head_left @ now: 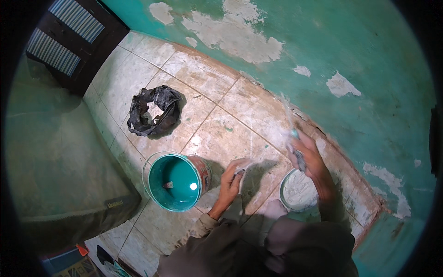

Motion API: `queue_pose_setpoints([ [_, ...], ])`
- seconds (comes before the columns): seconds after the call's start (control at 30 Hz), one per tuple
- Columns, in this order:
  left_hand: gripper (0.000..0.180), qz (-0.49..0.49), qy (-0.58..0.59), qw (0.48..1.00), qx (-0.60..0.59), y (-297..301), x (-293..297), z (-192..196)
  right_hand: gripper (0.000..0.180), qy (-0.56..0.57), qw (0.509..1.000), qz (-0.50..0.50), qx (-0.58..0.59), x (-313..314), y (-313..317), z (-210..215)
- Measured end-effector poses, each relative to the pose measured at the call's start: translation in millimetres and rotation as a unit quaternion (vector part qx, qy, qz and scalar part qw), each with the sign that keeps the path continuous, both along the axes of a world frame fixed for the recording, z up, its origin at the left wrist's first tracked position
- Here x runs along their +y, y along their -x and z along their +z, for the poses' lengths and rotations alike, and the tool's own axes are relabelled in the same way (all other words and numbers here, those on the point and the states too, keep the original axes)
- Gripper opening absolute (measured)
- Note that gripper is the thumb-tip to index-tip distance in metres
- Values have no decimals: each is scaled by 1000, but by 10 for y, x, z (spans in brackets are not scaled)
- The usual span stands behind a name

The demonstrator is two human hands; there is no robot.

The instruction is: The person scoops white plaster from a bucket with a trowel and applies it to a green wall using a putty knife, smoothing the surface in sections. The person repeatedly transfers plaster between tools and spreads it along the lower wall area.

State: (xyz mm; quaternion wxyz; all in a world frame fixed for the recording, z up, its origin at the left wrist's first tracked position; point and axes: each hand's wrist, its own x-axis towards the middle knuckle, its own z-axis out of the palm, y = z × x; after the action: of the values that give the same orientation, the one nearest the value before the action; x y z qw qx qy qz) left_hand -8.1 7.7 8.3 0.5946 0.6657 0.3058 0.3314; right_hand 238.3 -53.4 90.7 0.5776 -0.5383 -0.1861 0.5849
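My right hand (311, 154) is closed around a scraper (294, 134), whose thin blade points toward the base of the wall and is smeared by motion. Under that forearm is a round tub of white putty (299, 190) on the floor. My left hand (229, 180) grips a pale flat piece (249, 171), seen partly edge-on; its exact kind is unclear. Just left of that hand stands a bucket (203, 171) with a teal inside and a small pale object at the bottom. The green wall (318, 41) carries several white patches.
A crumpled black plastic bag (170, 115) with pale stuff inside sits on the tiled floor (207, 124). A large covered, bulky object (69, 161) takes up the left side. Beyond it is a dark door (78, 41) with slatted panels. Various items (74, 261) lie at lower left.
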Motion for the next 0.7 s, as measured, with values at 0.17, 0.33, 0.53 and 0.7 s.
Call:
queue_pose_setpoints([
  [0.17, 27, 99, 6, 995, 22, 234, 92, 97, 13, 8, 994, 52, -96, 1048, 97, -341],
  [0.33, 26, 124, 48, 990, 41, 372, -25, 73, 14, 2, 998, 10, -57, 1665, -30, -722],
  [0.53, 25, 138, 73, 986, 55, 448, -38, 13, 16, 3, 1000, -22, -11, 1837, -302, -720],
  [0.7, 25, 133, 79, 986, 60, 453, -20, -5, 16, -2, 999, -46, 23, 1567, -446, -635],
])
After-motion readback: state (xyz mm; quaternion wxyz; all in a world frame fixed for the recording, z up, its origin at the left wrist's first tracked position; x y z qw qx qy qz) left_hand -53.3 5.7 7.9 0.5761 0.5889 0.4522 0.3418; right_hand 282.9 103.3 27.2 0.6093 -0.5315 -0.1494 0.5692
